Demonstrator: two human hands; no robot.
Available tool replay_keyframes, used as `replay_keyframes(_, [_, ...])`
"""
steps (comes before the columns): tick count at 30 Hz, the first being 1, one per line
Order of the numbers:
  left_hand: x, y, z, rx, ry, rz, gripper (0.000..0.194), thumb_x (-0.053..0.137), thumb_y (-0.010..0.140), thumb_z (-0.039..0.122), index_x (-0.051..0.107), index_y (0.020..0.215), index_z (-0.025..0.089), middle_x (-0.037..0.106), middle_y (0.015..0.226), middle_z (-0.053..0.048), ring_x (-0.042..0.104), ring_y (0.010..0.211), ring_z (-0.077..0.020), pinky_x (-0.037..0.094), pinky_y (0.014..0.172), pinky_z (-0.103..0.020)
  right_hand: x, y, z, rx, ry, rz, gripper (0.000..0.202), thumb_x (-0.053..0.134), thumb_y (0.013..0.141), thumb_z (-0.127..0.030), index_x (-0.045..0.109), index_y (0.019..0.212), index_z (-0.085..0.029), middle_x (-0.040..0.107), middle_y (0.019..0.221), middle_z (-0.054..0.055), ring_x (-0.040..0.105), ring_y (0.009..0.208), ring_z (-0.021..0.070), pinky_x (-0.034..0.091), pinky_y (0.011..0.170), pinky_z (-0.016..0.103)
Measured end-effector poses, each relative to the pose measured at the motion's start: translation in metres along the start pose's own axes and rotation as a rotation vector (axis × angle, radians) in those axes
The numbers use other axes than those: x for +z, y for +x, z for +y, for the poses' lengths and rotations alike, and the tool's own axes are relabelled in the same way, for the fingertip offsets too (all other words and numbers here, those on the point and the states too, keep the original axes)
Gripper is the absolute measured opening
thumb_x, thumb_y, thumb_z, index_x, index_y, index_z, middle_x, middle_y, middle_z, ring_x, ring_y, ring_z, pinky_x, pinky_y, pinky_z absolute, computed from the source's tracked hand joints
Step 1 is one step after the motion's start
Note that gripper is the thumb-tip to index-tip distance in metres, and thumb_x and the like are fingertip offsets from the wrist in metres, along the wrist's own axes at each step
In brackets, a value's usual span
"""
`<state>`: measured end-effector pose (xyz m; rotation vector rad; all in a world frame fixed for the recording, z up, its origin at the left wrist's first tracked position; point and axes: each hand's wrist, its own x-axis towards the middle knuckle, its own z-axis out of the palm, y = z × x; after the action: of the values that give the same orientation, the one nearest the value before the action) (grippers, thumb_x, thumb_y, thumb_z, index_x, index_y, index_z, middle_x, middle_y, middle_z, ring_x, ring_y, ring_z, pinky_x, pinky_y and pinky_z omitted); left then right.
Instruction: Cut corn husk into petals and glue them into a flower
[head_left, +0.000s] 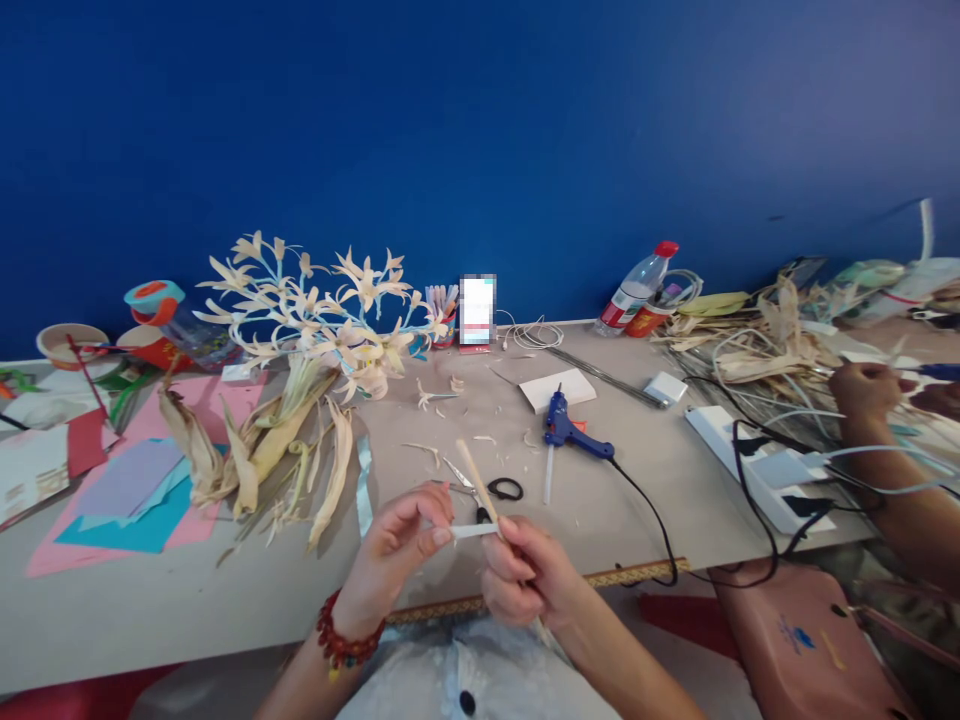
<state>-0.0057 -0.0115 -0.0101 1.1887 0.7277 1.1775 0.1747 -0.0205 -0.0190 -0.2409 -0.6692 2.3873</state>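
Observation:
My left hand (411, 530), with a red bead bracelet at the wrist, pinches one end of a thin whitish strip (472, 531). The strip runs across to my right hand (523, 572), whose fingers are closed round a pale husk piece (475, 470) that points up and away. Just beyond my hands lie scissors (504, 489) with black handles, partly hidden by the husk piece. A blue glue gun (574, 430) rests on the grey table (420, 440) to the right, and a light blue ribbon (364, 485) lies to the left.
Husk flowers (322, 310) stand at the back left above dried husks (262, 450) and coloured paper (127, 500). A phone (478, 310) stands by the wall. To the right are a bottle (637, 290), a power strip (742, 470) with cables, and another person's hand (866, 395).

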Motion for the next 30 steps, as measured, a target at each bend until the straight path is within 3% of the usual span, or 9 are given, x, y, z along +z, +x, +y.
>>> replay_keyframes(3, [0.0,0.002,-0.004,0.006,-0.024,0.016,0.014,0.067,0.086,0.028,0.062,0.075,0.02,0.056,0.073,0.0,0.055,0.08,-0.0178,0.035,0.106,-0.047,-0.006,0.001,0.003,-0.05,-0.026,0.01,0.057,0.045,0.089,-0.067,0.034,0.055,-0.023,0.029,0.035,-0.011,0.01,0.027,0.004,0.014,0.028,0.017])
replay_keyframes(7, [-0.002,0.001,-0.006,-0.005,0.11,0.079,0.015,0.068,0.085,0.031,0.064,0.074,0.02,0.062,0.077,-0.003,0.058,0.083,-0.0206,0.041,0.097,-0.042,-0.001,0.006,0.008,-0.176,-0.508,0.278,0.061,0.048,0.082,-0.078,0.043,0.062,-0.02,0.036,0.047,-0.008,0.022,0.038,0.0058,0.017,0.037,0.02])
replay_keyframes(10, [-0.004,0.0,-0.004,-0.019,0.214,0.087,0.015,0.068,0.085,0.032,0.065,0.075,0.02,0.066,0.081,-0.006,0.06,0.088,-0.0227,0.044,0.092,-0.039,0.006,0.01,0.008,-0.183,-0.773,0.341,0.063,0.045,0.088,-0.072,0.041,0.055,-0.019,0.037,0.049,-0.005,0.029,0.045,0.0072,0.02,0.043,0.023])
replay_keyframes(14, [-0.006,-0.001,-0.002,0.011,0.222,0.058,0.013,0.069,0.085,0.03,0.067,0.077,0.021,0.067,0.083,-0.006,0.061,0.086,-0.0219,0.045,0.088,-0.037,0.011,0.013,0.005,-0.141,-0.627,0.346,0.06,0.049,0.089,-0.067,0.037,0.053,-0.021,0.031,0.045,-0.008,0.028,0.04,0.0063,0.019,0.041,0.023])
replay_keyframes(20, [-0.006,0.0,-0.004,0.065,0.138,0.024,0.015,0.067,0.086,0.031,0.064,0.076,0.02,0.062,0.077,-0.003,0.059,0.081,-0.0198,0.034,0.108,-0.05,0.003,0.003,0.002,-0.031,-0.202,0.182,0.056,0.051,0.09,-0.061,0.036,0.054,-0.022,0.032,0.035,-0.01,0.016,0.029,0.0035,0.011,0.031,0.018])
replay_keyframes(23, [-0.01,0.002,-0.003,0.037,0.065,0.055,0.016,0.067,0.085,0.032,0.063,0.075,0.021,0.06,0.075,-0.002,0.058,0.08,-0.0186,0.029,0.112,-0.052,-0.01,-0.014,-0.013,-0.114,-0.073,0.074,0.058,0.045,0.092,-0.062,0.03,0.052,-0.023,0.022,0.031,-0.013,0.008,0.025,0.0027,0.013,0.028,0.015])
replay_keyframes(24, [-0.012,0.003,-0.002,0.022,0.039,0.076,0.017,0.067,0.085,0.032,0.063,0.074,0.021,0.059,0.074,-0.001,0.057,0.079,-0.0181,0.028,0.113,-0.052,-0.014,-0.02,-0.02,-0.228,-0.08,0.124,0.059,0.04,0.093,-0.065,0.028,0.052,-0.024,0.017,0.03,-0.014,0.005,0.025,0.0025,0.013,0.028,0.015])
replay_keyframes(26, [-0.014,0.004,0.001,-0.004,0.013,0.108,0.017,0.068,0.085,0.032,0.062,0.074,0.021,0.057,0.073,0.0,0.056,0.078,-0.0174,0.026,0.114,-0.052,-0.024,-0.028,-0.037,-0.412,-0.197,0.369,0.057,0.038,0.095,-0.063,0.034,0.054,-0.023,0.019,0.033,-0.013,0.006,0.027,0.0031,0.014,0.03,0.015])
replay_keyframes(30, [-0.011,0.007,0.004,-0.042,0.056,0.07,0.014,0.069,0.084,0.031,0.063,0.076,0.021,0.059,0.077,-0.001,0.056,0.08,-0.0177,0.025,0.115,-0.049,-0.044,-0.022,-0.057,-0.412,-0.848,0.882,0.037,0.05,0.093,-0.053,0.061,0.091,-0.017,0.051,0.057,-0.004,0.035,0.039,0.0085,0.028,0.038,0.021])
